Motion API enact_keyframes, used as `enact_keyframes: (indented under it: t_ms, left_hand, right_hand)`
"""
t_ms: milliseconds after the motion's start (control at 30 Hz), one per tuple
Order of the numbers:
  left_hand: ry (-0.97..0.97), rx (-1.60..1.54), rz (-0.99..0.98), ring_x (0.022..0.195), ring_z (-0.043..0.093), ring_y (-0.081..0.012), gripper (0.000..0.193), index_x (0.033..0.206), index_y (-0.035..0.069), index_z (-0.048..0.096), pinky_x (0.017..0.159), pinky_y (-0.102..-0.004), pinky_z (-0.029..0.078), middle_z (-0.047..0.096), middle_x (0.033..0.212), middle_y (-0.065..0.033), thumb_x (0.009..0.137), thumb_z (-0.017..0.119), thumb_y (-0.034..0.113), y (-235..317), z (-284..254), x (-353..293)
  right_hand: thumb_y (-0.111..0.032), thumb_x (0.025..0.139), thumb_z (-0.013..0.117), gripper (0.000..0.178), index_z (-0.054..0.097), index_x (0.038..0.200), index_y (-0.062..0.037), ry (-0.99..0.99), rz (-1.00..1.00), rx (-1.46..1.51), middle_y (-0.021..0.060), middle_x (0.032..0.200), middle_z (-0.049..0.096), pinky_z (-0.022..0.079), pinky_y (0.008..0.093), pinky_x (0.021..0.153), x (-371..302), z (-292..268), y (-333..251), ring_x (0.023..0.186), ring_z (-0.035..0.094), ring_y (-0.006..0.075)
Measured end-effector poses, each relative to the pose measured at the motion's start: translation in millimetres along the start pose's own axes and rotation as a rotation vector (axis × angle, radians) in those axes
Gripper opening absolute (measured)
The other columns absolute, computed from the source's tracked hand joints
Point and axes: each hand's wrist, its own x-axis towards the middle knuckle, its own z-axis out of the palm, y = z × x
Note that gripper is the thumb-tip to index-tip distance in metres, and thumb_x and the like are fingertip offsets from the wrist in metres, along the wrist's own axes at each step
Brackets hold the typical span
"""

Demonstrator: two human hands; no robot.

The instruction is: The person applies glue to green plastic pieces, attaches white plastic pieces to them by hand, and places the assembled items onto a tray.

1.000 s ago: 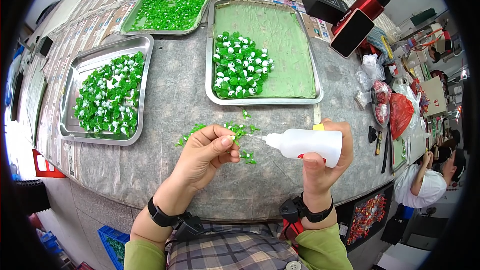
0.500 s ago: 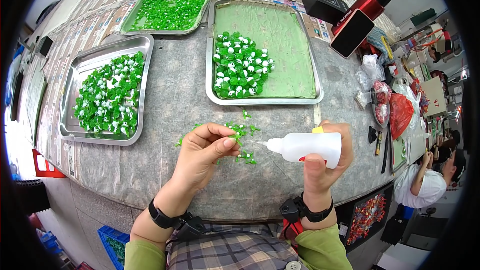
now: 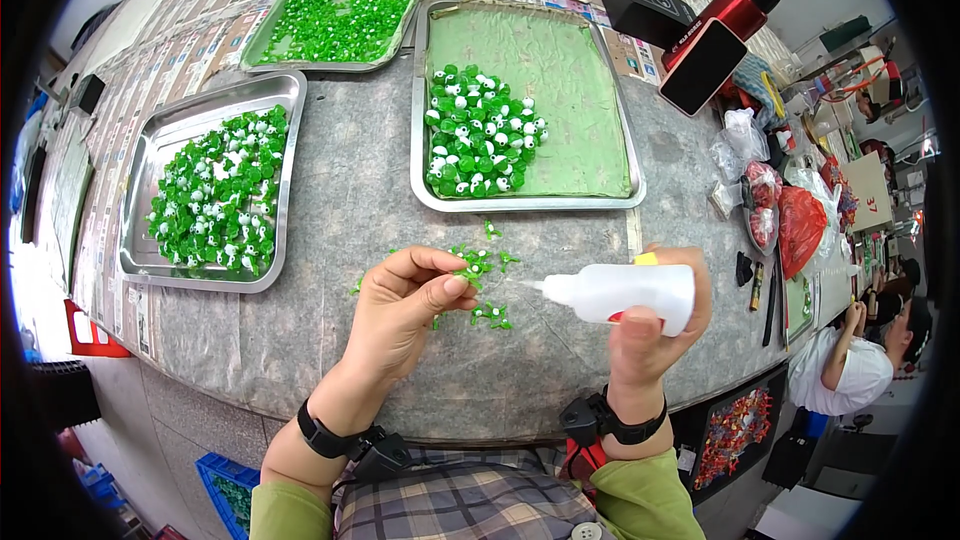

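Note:
My left hand [image 3: 405, 305] pinches a small green plastic piece [image 3: 467, 277] between thumb and fingertips, most of it hidden by the fingers. In my right hand [image 3: 655, 325] lies a white squeeze bottle [image 3: 625, 295] with a fine nozzle, tipped on its side. Its tip points left at the green piece, a short gap away. Under and beside my left fingers, several loose green pieces with white spots [image 3: 492, 316] lie on the grey table covering [image 3: 350, 210].
Beyond my hands stands a green-lined tray [image 3: 580, 120] with green-and-white balls at its left. A metal tray [image 3: 290, 140] of similar pieces is at left, a tray of small green parts [image 3: 340, 15] behind. A phone [image 3: 703, 73] leans on a red flask [image 3: 745, 5]; a co-worker [image 3: 845, 370] sits far right.
The squeeze bottle in my right hand has drawn back slightly to the right, away from the green piece. My left hand stays almost where it was.

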Motion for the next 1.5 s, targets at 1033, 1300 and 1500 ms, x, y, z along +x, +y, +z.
enact_keyframes:
  t_ms: [1033,1300,1500]
  left_hand:
    - [0.097,-0.02,0.0,0.064,0.055,-0.0108,0.009,0.084,0.003,0.051,0.059,-0.024,0.048,0.056,0.072,-0.0046,0.077,0.054,0.007,3.4,1.9,2.3]
    - [0.058,-0.053,-0.006,0.067,0.055,-0.0116,0.011,0.086,0.002,0.053,0.063,-0.025,0.048,0.057,0.074,-0.0051,0.076,0.055,0.006,3.9,-2.6,0.8]
    - [0.01,-0.053,-0.039,0.068,0.056,-0.0127,0.011,0.086,0.003,0.054,0.062,-0.0253,0.048,0.057,0.076,-0.0055,0.076,0.056,0.007,1.7,-3.9,-1.5]
  right_hand:
    - [-0.008,0.067,0.057,0.018,0.053,0.083,-0.0031,-0.632,0.025,-0.591,0.0109,0.082,0.056,0.043,0.0316,0.067,98.6,28.4,112.8,0.076,0.055,0.0238]
    - [-0.007,0.064,0.06,0.017,0.051,0.078,-0.0028,-0.684,0.074,-0.775,0.0116,0.079,0.056,0.043,0.0318,0.066,94.8,33.2,99.6,0.075,0.055,0.024]
    - [-0.003,0.068,0.062,0.019,0.052,0.084,-0.0004,-0.64,0.39,0.059,0.0033,0.077,0.056,0.043,0.0211,0.064,43.3,13.1,28.2,0.07,0.054,0.0097]
